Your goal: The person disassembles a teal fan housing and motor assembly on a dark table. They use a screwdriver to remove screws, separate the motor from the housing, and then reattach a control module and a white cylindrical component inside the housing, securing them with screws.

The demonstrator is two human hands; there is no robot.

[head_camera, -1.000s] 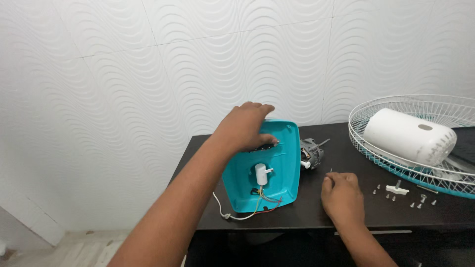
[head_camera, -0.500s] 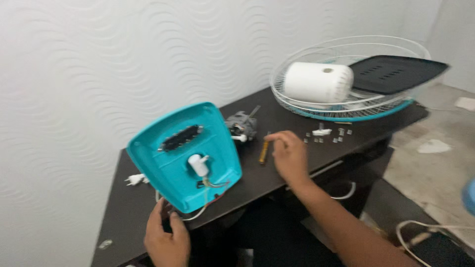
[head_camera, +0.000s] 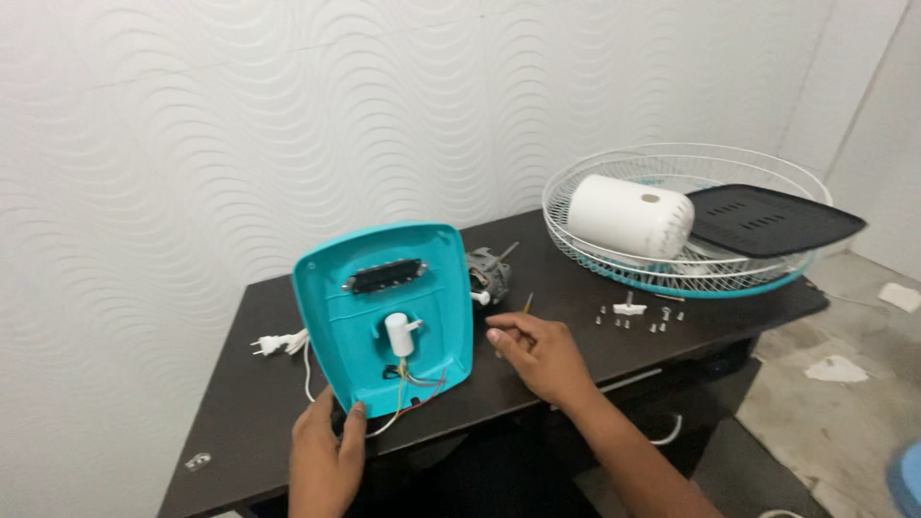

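A teal plastic fan base (head_camera: 384, 312) stands tilted up on the dark table (head_camera: 249, 403), its hollow underside toward me with a white part and coloured wires inside. My left hand (head_camera: 324, 459) grips its lower edge. My right hand (head_camera: 539, 356) rests on the table just right of the base, fingers loosely curled, holding nothing I can make out. A grey fan motor (head_camera: 489, 271) lies behind the base, with a thin screwdriver (head_camera: 527, 303) next to it.
A white wire fan guard (head_camera: 614, 251) sits at the table's right end, holding a white cylindrical cover (head_camera: 628, 216) and a black flat panel (head_camera: 767, 221). Several small screws (head_camera: 638, 317) lie near it. A white plug (head_camera: 273, 341) lies left of the base.
The view has swung and steadied. My left hand stays at the base's lower edge and the base stands more upright. My right hand has drawn back from the screwdriver toward the base.
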